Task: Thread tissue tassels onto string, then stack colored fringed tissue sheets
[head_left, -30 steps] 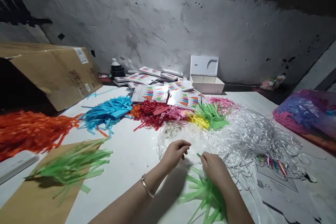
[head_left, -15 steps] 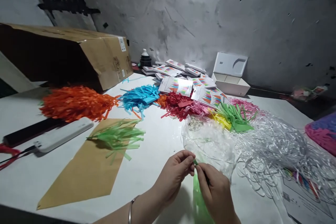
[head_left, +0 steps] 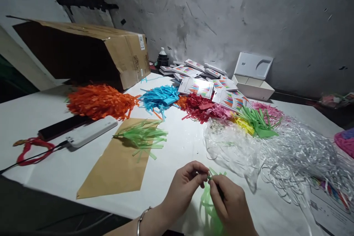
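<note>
My left hand (head_left: 186,188) and my right hand (head_left: 231,201) meet at the near middle of the table, fingertips almost touching. Both pinch the narrow top end of a light green paper tassel (head_left: 208,206). Its fringed strips hang below, partly hidden behind my right hand. A metal bangle circles my left wrist. To the left, another green tassel (head_left: 142,135) lies fanned out over a brown paper sheet (head_left: 113,171). A clear plastic bag (head_left: 233,151) with small pieces inside it rests just beyond my right hand.
An orange fringe bundle (head_left: 101,101), blue fringe (head_left: 160,97) and red fringe (head_left: 200,107) line the back. Silvery strands (head_left: 301,147) spread at right. A cardboard box (head_left: 132,59), white power bank (head_left: 92,131), printed packs (head_left: 196,86) and open white box (head_left: 253,86) stand around.
The view has shifted, so the table items appear farther right. My fingers still pinch the green tassel's top, its strips now more spread and some showing above my fingertips.
</note>
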`<act>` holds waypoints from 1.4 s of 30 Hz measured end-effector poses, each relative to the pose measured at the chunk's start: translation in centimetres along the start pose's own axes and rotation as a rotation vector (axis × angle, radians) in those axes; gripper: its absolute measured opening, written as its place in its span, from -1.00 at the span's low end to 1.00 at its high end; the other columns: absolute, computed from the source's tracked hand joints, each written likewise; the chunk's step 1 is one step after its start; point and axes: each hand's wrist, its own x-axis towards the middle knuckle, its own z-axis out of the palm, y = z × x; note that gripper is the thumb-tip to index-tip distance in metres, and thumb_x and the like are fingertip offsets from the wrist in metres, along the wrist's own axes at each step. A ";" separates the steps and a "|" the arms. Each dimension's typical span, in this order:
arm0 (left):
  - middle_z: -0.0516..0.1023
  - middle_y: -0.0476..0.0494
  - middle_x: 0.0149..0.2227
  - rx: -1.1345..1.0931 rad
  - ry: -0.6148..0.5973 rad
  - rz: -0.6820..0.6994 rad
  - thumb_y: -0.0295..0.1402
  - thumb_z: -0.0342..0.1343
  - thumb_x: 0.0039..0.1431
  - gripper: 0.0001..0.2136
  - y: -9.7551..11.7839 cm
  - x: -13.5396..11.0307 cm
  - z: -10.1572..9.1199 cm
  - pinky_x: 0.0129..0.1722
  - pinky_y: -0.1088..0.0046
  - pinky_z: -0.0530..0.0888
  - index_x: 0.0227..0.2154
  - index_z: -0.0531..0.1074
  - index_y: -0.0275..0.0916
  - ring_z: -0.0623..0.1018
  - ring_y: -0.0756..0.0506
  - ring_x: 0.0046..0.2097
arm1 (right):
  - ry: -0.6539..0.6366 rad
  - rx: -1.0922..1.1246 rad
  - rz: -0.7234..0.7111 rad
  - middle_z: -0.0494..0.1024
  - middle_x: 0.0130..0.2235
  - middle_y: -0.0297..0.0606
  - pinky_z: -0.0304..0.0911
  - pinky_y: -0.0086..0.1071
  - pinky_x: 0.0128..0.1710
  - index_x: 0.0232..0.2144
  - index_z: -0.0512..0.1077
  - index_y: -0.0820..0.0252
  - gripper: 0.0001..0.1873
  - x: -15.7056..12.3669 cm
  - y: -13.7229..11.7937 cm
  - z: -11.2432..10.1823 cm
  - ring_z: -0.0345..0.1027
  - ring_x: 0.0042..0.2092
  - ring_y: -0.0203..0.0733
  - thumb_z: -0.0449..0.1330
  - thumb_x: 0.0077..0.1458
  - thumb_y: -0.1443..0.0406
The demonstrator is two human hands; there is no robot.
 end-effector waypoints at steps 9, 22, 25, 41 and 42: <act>0.58 -0.07 -0.38 0.091 -0.054 0.053 -0.41 0.29 0.06 -0.95 0.3 -1.4 -1.1 -0.36 0.49 0.46 -0.38 0.60 -0.25 0.49 -0.02 -0.38 | 0.006 -0.018 -0.137 0.41 -0.43 -0.35 0.22 -0.44 -0.43 -0.30 0.32 0.13 -0.84 -0.1 -1.5 0.9 0.36 -0.43 -0.27 0.00 0.34 0.40; 0.55 -0.09 -0.42 0.374 -0.174 -0.031 -0.47 0.26 -0.07 -0.96 2.7 -0.9 -4.4 -0.43 0.52 0.43 -0.51 0.61 -0.26 0.48 -0.01 -0.43 | -0.077 0.055 -0.115 0.58 -0.28 -0.30 0.41 -0.50 -0.31 -0.07 0.40 0.10 -0.84 -0.5 -1.1 2.4 0.55 -0.29 -0.25 0.06 0.36 0.33; 0.56 -0.10 -0.43 0.399 -0.189 -0.115 -0.46 0.21 -0.05 -0.92 3.1 -1.0 -5.6 -0.46 0.51 0.43 -0.48 0.61 -0.27 0.47 -0.01 -0.46 | -0.044 0.004 -0.226 0.59 -0.30 -0.31 0.40 -0.46 -0.33 -0.06 0.40 0.09 -0.85 0.0 -0.5 3.8 0.52 -0.32 -0.23 0.13 0.33 0.32; 0.60 -0.02 -0.45 0.936 0.624 0.319 -0.13 0.16 0.11 -0.85 11.2 3.4 -19.3 -0.31 0.19 0.52 -0.37 0.49 -0.06 0.57 -0.22 -0.37 | -0.013 -0.181 -0.135 0.59 -0.03 -0.22 0.39 -0.32 -0.02 0.09 0.40 0.10 -0.56 6.0 -1.2 7.1 0.47 -0.03 -0.14 0.27 0.14 0.33; 0.65 -0.02 -0.34 1.066 0.726 0.380 -0.16 0.15 0.14 -0.88 12.4 4.3 -20.3 -0.19 0.07 0.52 -0.35 0.51 -0.03 0.60 -0.29 -0.25 | -0.013 -0.220 -0.085 0.58 0.01 -0.21 0.38 -0.31 0.04 0.11 0.40 0.10 -0.55 6.3 0.2 5.8 0.46 0.02 -0.14 0.26 0.17 0.34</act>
